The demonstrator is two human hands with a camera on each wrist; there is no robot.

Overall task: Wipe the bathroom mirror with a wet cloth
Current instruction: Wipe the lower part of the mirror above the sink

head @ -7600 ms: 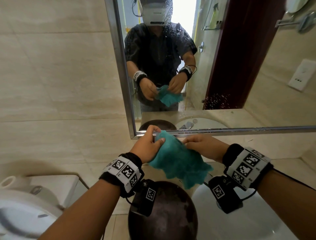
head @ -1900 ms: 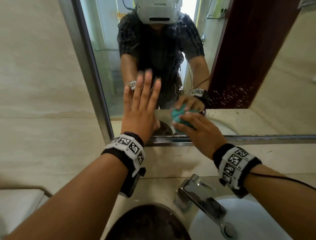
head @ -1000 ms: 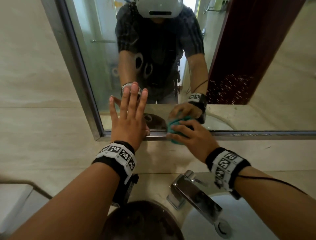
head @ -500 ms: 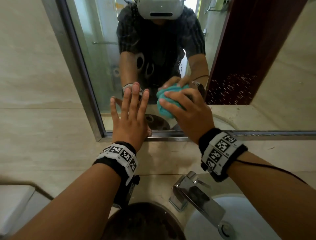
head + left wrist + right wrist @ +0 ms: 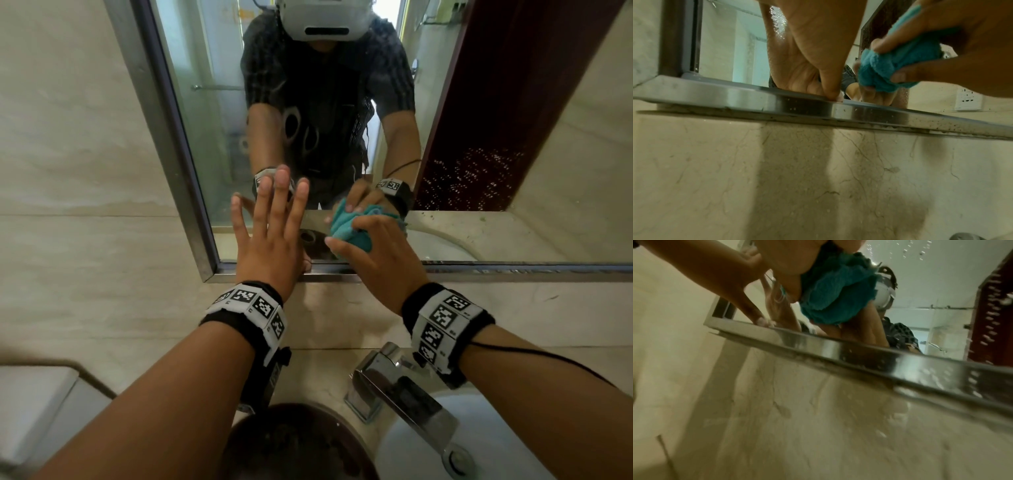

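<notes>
The wall mirror (image 5: 513,113) has a steel frame (image 5: 496,270). My right hand (image 5: 370,253) grips a bunched teal cloth (image 5: 349,229) and holds it against the glass just above the bottom frame; the cloth (image 5: 898,68) also shows in the left wrist view and fills the top of the right wrist view, cloth (image 5: 838,293). My left hand (image 5: 270,233) lies flat on the mirror to the cloth's left, fingers straight and spread, with its thumb (image 5: 830,81) down on the frame's inner edge. Water droplets dot the glass at the right.
A chrome faucet (image 5: 400,390) juts out below my right wrist over a white basin (image 5: 496,442). A dark round bowl (image 5: 294,442) sits under my left forearm. A white toilet tank (image 5: 30,407) is at the lower left. Beige tiles (image 5: 68,171) surround the mirror.
My right hand has slid the cloth down the glass from higher up to just above the bottom frame. The left hand has stayed flat on the mirror.
</notes>
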